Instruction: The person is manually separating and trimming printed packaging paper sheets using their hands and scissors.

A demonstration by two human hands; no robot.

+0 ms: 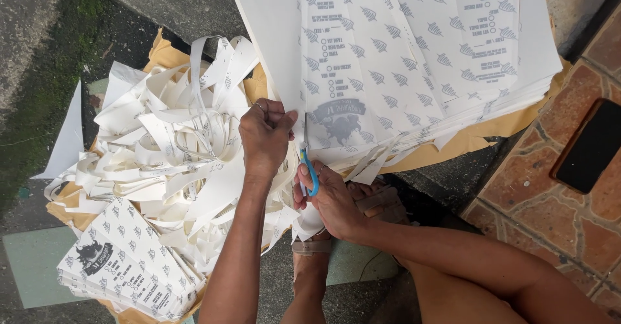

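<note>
Head view shows our left hand pinching the edge of a printed sheet, fingers clenched on the paper near its lower corner. Our right hand is closed around blue-handled scissors, whose blades point up into that same sheet just beside the left thumb. The sheet lies on top of a thick stack of printed sheets that fills the upper right.

Left of our hands a tangled heap of white paper strips crowds close against the left wrist. Below it, at the lower left, sits a neat pile of cut printed cards. Brown paper lies under both the heap and the stack. A dark phone rests on reddish tiles at the right, well apart from our hands.

We work over rough grey concrete ground, with a mossy patch at the left edge.

The scissor blades are mostly hidden behind paper and thumb, so we cannot tell how far they gape. A sandalled foot shows partly below our forearms, and the stack runs past the top edge
</note>
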